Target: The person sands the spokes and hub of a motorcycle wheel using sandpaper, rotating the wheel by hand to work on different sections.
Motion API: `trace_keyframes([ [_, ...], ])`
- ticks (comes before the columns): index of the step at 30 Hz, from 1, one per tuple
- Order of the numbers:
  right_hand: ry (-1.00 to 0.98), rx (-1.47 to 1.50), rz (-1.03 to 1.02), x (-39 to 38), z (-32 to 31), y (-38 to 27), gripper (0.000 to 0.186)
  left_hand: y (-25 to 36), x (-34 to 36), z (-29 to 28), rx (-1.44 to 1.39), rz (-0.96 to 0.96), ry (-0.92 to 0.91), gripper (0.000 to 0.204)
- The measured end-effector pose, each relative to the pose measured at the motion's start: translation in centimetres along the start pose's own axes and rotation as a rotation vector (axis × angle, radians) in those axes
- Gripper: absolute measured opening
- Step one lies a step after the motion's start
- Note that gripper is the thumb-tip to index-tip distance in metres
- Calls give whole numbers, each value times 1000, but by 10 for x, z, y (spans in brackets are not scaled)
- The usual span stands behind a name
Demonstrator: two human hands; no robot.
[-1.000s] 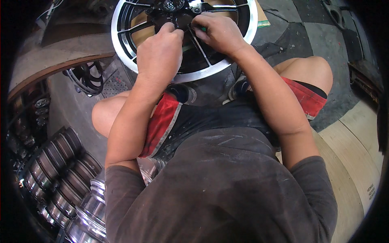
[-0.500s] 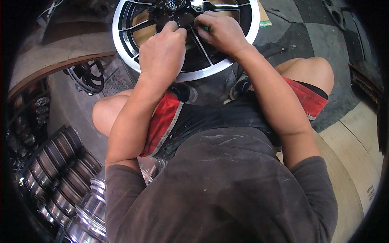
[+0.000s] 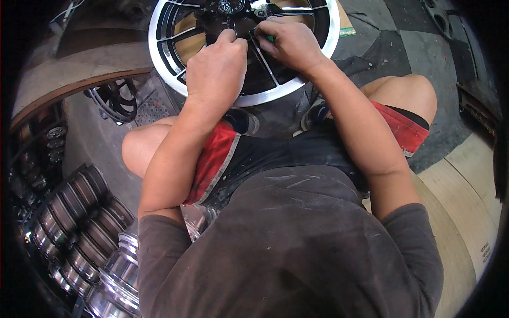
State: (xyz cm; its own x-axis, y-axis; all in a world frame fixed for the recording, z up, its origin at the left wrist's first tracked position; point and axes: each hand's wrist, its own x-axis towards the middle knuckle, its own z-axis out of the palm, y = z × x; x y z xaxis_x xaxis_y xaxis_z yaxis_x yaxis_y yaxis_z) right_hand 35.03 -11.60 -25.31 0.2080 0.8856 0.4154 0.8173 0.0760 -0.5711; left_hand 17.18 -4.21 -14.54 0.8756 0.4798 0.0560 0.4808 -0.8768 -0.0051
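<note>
In front of me lies a black alloy wheel (image 3: 255,99) with a bright silver rim and silver-edged spokes, its far part cut off by the picture's top edge. Over its near left spokes, my left hand (image 3: 217,69) is closed, the fingertips bunched close to the hub (image 3: 231,6). To the right of it, my right hand (image 3: 291,42) is also closed, thumb and fingers pinched at the wheel's centre. A bit of green shows between the right fingers. What either hand grips is too small or hidden to name.
Stacked wheel rims (image 3: 79,212) and shiny metal drums (image 3: 114,278) stand at the lower left. A second black wheel (image 3: 117,100) rests beside a curved table edge (image 3: 69,90). Light wooden boards (image 3: 450,212) lie at the right, and grey matting (image 3: 429,58) covers the floor.
My left hand has shifted slightly to the right, toward my right hand. The right hand and the wheel look almost unmoved.
</note>
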Motion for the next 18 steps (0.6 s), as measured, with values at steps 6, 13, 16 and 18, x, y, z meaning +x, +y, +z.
trace_keyframes([
  [6,-33,-18,2,-5,1,-2,15,0,-2,5,-14,16,-38,8],
  [13,54,17,-15,-2,1,-2,15,-2,0,3,-19,1,25,8],
  [16,33,21,7,-3,2,-1,15,-1,0,4,-12,11,24,8],
  [18,-9,-12,-6,-5,2,0,15,0,0,5,-4,11,12,8],
])
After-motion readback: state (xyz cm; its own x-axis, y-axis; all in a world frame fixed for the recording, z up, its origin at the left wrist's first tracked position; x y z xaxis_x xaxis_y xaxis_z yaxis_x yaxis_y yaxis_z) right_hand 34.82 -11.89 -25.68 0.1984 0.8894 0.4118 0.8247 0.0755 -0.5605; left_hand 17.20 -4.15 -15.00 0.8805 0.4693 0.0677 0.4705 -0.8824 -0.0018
